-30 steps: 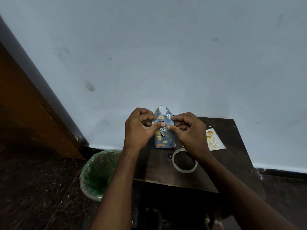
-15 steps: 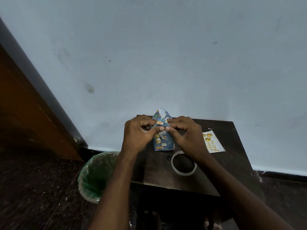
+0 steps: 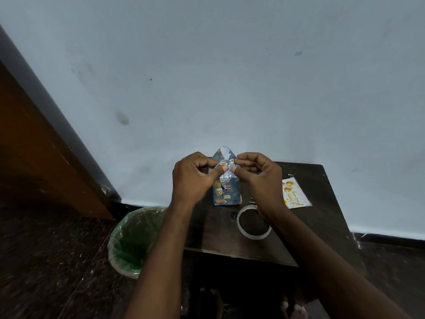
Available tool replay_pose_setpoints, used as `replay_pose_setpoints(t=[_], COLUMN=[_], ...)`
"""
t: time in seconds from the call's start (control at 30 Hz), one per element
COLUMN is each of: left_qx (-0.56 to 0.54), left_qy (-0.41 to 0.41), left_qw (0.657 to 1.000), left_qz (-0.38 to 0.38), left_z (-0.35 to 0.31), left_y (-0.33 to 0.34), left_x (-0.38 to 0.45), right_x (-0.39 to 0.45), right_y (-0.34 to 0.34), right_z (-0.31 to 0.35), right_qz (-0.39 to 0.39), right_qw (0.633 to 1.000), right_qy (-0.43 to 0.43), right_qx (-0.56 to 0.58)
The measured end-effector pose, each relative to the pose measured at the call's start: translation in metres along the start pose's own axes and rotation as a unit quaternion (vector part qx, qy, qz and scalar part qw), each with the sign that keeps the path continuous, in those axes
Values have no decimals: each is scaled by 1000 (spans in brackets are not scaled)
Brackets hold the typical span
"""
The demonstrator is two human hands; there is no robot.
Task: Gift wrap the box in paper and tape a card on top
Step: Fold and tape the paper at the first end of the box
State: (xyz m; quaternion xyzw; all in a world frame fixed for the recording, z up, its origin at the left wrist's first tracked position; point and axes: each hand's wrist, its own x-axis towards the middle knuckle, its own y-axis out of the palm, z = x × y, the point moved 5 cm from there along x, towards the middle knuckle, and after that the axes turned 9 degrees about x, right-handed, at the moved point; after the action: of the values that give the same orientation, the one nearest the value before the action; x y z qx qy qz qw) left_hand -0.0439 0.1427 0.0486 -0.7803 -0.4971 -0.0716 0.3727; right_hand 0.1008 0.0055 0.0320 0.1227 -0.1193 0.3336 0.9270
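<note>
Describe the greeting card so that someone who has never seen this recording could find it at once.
Start at the dark wooden table against the pale wall. On its far right part, to the right of the right hand and beyond the tape roll, lies the card. It is the only flat, pale rectangle there, with gold round shapes and gold handwriting, unlike the upright blue wrapped box.

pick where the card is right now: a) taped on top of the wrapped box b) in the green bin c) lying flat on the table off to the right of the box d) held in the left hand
c: the card lies flat on the table, right of the wrapped box and apart from it.
</note>
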Motion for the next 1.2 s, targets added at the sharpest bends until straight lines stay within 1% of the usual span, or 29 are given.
replay_pose_setpoints(t=[0.13, 0.2, 0.3, 0.37, 0.47, 0.57, 0.63, 0.87, 1.2], left_qx=[0, -20, -81, -115, -161, -221, -248, -265, -226], left_qy=[-3, -10, -58, -87, -115, -181, -207, -225, -206], left_qw=[1000, 1000, 994, 988, 977, 955, 941, 931, 946], left_qz=[9, 16, 34, 57, 77, 85, 95, 110, 104], left_z=[0, 0, 2, 5, 8, 13, 15, 11, 8], left_y=[2, 1, 0, 3, 8, 16, 23, 26, 24], left_x=[0, -1, -1, -2, -1, -1, -1, -2, -3], right_x=[0, -1, -3, -4, -5, -5, -6, -8, -12], right_y=[0, 1, 5, 8, 10, 10, 11, 12, 15], right_z=[1, 4, 10, 11, 13, 16, 18, 20, 24], right_qz=[11, 21, 42, 47, 56, 70, 86, 116, 122], right_qw=[1000, 998, 983, 974, 966, 958, 948, 928, 916], right_qy=[-7, -34, -107, -134, -151, -169, -191, -216, -234], right_qx=[-3, -46, -141, -176, -201, -220, -238, -279, -303])
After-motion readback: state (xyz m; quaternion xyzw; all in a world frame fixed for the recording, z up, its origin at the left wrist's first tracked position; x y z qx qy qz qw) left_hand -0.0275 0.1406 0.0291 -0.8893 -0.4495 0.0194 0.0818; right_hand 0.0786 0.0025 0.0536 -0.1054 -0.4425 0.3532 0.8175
